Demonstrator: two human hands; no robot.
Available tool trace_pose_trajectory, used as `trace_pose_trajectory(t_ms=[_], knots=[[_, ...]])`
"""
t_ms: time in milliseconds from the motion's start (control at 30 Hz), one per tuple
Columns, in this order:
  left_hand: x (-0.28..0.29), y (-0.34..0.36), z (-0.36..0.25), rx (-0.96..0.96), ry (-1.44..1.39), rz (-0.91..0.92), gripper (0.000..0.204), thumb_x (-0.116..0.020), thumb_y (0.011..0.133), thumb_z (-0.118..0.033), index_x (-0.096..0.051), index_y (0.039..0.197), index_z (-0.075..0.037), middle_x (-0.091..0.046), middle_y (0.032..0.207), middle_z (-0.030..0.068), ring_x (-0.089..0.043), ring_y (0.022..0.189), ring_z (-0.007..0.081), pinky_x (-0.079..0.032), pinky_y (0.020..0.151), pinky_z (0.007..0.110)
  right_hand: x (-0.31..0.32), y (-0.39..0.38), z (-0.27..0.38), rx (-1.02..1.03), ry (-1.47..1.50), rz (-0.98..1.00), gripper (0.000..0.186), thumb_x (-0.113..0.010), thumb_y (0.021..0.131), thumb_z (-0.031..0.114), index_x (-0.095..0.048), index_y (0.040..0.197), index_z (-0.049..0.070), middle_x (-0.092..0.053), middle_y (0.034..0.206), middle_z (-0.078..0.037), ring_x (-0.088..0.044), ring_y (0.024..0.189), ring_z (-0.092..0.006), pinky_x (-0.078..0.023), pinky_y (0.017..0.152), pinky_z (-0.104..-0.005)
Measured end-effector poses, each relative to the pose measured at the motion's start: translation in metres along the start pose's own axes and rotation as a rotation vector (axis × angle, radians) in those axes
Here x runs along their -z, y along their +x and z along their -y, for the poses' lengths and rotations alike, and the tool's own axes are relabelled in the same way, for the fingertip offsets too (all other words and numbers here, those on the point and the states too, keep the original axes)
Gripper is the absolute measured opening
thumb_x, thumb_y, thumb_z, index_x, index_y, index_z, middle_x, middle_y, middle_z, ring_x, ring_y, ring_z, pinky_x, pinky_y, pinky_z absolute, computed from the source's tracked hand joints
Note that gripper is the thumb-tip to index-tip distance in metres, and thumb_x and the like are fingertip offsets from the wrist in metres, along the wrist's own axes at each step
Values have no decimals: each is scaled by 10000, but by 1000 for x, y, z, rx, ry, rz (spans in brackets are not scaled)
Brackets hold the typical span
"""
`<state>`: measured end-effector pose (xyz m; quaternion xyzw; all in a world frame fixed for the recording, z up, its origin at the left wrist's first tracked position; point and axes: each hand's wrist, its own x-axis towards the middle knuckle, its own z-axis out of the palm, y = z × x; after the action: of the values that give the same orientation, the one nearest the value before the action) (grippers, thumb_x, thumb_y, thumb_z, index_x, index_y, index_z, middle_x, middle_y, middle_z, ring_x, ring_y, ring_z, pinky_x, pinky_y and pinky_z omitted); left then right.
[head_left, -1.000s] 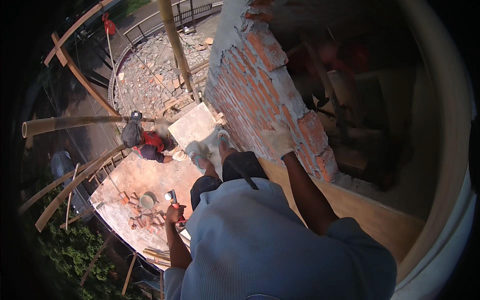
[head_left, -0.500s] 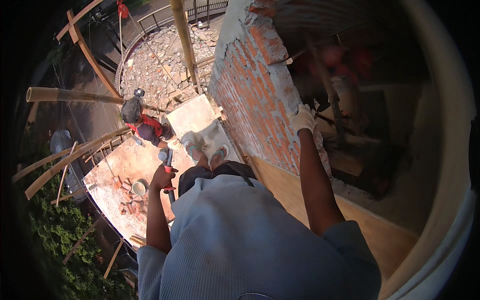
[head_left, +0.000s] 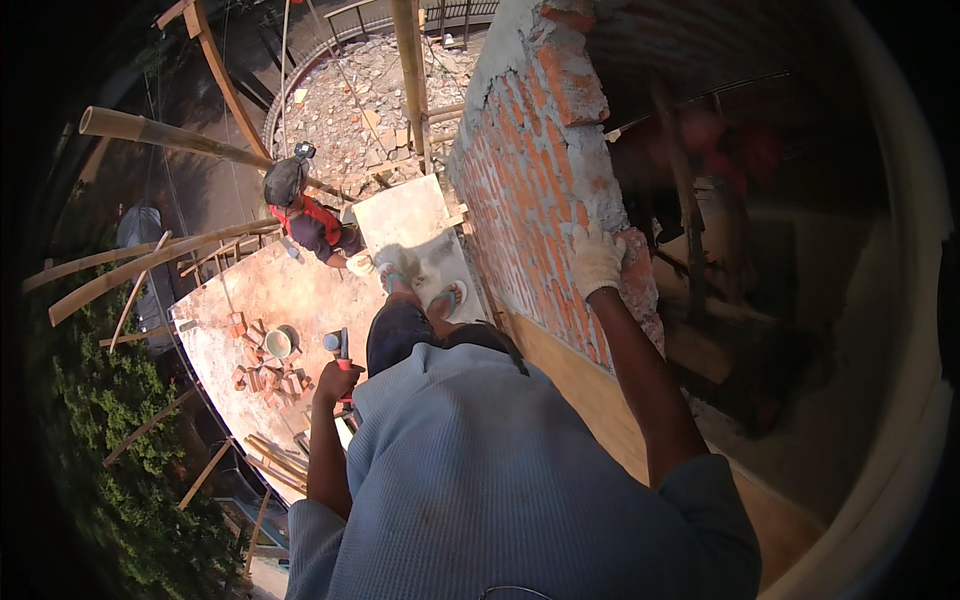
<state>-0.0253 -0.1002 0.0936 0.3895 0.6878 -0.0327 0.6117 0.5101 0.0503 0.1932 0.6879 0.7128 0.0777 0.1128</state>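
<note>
My bare left hand (head_left: 338, 383) is closed round the red grip of a hammer (head_left: 343, 348). Its dark metal head points away from me, over the dusty platform at my left side. On my right, my right hand (head_left: 598, 262), in a pale work glove, lies against the broken edge of a brick wall (head_left: 535, 160), fingers stretched out over the bricks. The wall's orange bricks show through patchy grey mortar. My feet, in flip-flops, stand on a pale board (head_left: 405, 215) beside the wall.
A co-worker (head_left: 300, 210) in a red vest crouches ahead-left, a gloved hand near my feet. Broken bricks (head_left: 265, 380) and a round bowl (head_left: 278, 344) lie on the platform (head_left: 215, 300). Bamboo poles (head_left: 150, 135) edge it above rubble, trees and a drop. A dark room opens right.
My right hand has shifted from gripping the wall's edge to lying on its brick face. The hammer has come down and nearer to me. The whole view has turned slightly.
</note>
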Motion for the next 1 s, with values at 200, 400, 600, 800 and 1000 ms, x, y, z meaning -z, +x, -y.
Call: trace_pose_trajectory(t_ms=[200,400,600,800,1000], knots=[[25,-2,-46,-139,25,-146,291,-627,693,-141,-726,922,10,-699,778,111,-665,694,224,-523,669,334,-2,-87,25,-27,189,381,489,-698,840,298,-542,1256,94,-507,1331,-150,-500,1209,-352,-378,1026,-495],[48,-17,-175,-291,8,-233,250,-688,724,-147,-690,896,35,-688,960,194,-686,926,318,-534,806,403,13,-121,48,-523,566,816,759,-684,880,382,-376,1451,-12,-398,1454,-258,-390,1367,-368,-397,1077,-439],[-10,-57,-339,-802,258,85,441,-690,721,-232,-584,965,120,-627,917,277,-654,855,406,-518,786,427,57,-66,84,-364,2206,282,583,-538,988,420,-469,1374,-12,-553,1311,-157,-546,1187,-221,-435,1016,-331],[-98,-95,-405,-987,213,546,403,-676,778,-281,-620,1091,-33,-644,1028,151,-639,921,273,-494,838,370,81,-65,42,-504,2515,-24,483,-678,893,475,-537,1122,74,-582,1043,-46,-569,964,-176,-483,871,-353],[-122,-50,-393,-548,-206,720,213,-696,841,-207,-618,971,-56,-644,866,75,-639,696,182,-550,679,351,66,-99,-9,-811,2101,-307,156,-628,941,247,-533,979,129,-487,831,14,-495,737,-121,-458,703,-290]])
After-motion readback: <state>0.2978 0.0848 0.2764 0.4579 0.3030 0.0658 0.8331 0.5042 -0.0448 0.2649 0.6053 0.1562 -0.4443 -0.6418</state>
